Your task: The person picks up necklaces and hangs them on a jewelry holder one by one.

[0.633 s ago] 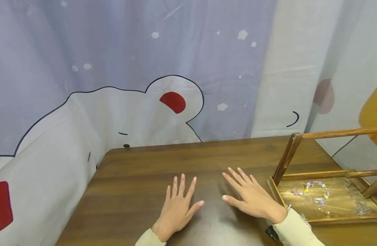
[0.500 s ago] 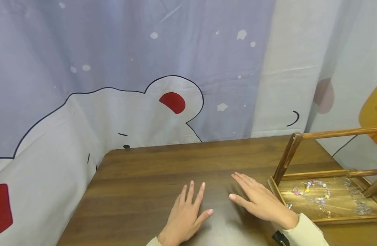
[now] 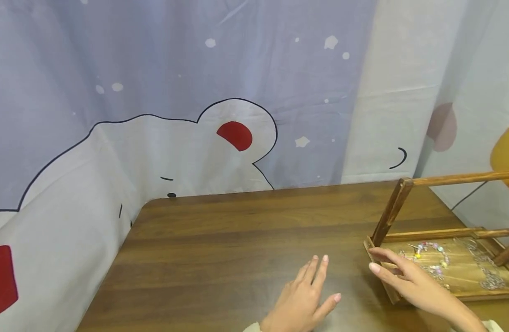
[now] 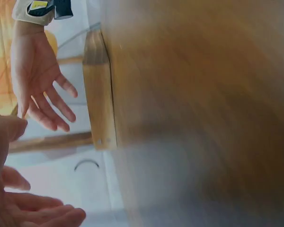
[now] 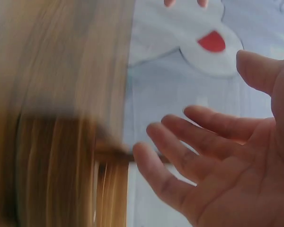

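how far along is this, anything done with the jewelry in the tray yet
Done: nothing visibly finished; the beaded bracelet and silvery chain lie in the wooden tray.
In hand: neither hand holds anything. The left hand is over the table; the right hand is at the tray's left end, contact unclear.
Left: probably any handling of those pieces, given the right hand's closeness.

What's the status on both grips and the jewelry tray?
Left grip empty over tabletop. Right grip empty at left end of jewelry tray, touch unclear. Beaded bracelet in tray. Tray's wooden frame could obstruct.
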Demonstrator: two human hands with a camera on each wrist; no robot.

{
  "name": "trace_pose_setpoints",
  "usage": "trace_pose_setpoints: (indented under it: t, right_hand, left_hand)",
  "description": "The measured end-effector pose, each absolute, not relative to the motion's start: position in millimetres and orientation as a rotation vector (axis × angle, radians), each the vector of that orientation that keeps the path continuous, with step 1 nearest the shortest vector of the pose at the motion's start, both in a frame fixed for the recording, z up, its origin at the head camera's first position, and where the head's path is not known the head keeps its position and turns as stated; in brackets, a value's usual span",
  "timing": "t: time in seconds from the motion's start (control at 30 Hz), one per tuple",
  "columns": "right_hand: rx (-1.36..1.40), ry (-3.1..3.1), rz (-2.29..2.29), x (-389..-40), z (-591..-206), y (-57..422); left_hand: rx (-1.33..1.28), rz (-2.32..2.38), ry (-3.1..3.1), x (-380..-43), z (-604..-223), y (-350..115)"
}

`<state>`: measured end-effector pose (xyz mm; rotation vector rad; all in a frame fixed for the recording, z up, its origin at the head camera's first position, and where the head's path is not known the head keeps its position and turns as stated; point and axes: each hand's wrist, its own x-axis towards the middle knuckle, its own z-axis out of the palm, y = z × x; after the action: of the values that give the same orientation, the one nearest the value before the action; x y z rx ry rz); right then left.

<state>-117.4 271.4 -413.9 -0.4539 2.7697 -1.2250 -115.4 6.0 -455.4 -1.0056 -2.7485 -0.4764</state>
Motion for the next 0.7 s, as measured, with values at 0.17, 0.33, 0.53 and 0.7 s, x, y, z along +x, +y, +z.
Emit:
trace_pose_setpoints:
  t: [0.17,0.33,0.53,0.7]
  right_hand:
    - [-0.354,2.806,-1.196,-106.3,-413.9,308.1]
    - [-0.345,2.974,-1.108,-102.7,-419.2,345.1]
    - [-0.184,3.102,-1.084,-100.8,-428.9,388.1]
    - [0.018,3.216,-1.159,-103.3,-436.3,413.7]
  left_hand:
    - [-1.046,-0.490,-2.652,-111.9,-454.7,30.7]
    - [-1.085,-0.477,-2.616,-112.8,-459.2,48.1]
    - [-1.001,-0.582,-2.607,-112.2,-459.7,71.7]
    - [-0.959,-0.733,-2.690,-109.1,-454.3,92.0]
